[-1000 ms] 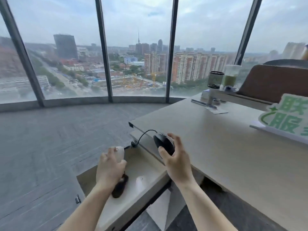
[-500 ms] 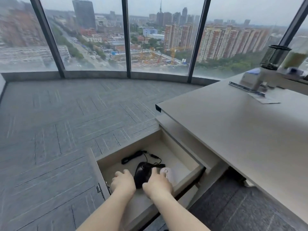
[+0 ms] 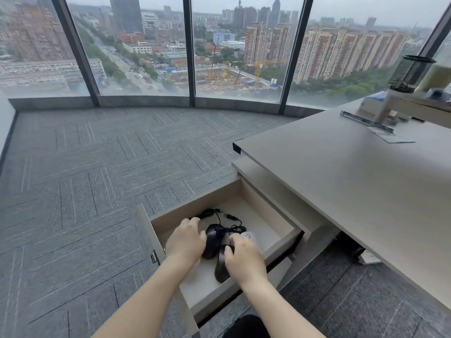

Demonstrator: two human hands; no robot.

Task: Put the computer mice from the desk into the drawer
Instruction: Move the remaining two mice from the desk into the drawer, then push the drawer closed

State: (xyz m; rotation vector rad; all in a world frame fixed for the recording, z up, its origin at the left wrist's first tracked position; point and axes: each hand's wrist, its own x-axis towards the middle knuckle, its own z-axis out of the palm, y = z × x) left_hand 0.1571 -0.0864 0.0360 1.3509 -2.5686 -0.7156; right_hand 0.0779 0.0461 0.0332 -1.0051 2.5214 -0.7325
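Observation:
The drawer (image 3: 195, 206) under the desk (image 3: 341, 181) is pulled out. Three mice lie inside it. A black wired mouse (image 3: 213, 240) sits in the middle, with its cable (image 3: 220, 215) coiled toward the back. A second black mouse (image 3: 220, 268) lies nearer to me. A white mouse (image 3: 251, 238) lies to the right. My left hand (image 3: 185, 242) is spread, its fingertips against the left side of the wired mouse. My right hand (image 3: 244, 261) rests its fingertips over the nearer black mouse and beside the white one, hiding part of each.
A mesh pen cup (image 3: 412, 71), a ruler (image 3: 366, 121) and a small shelf (image 3: 419, 106) sit at the desk's far right. Grey carpet (image 3: 97, 179) runs to the tall windows (image 3: 141, 45). The drawer's left front panel (image 3: 148, 235) juts out over the floor.
The view dropped from the desktop to the drawer. My right hand brought the black wired mouse off the desk into the drawer. Both hands have since spread apart, uncovering the mice.

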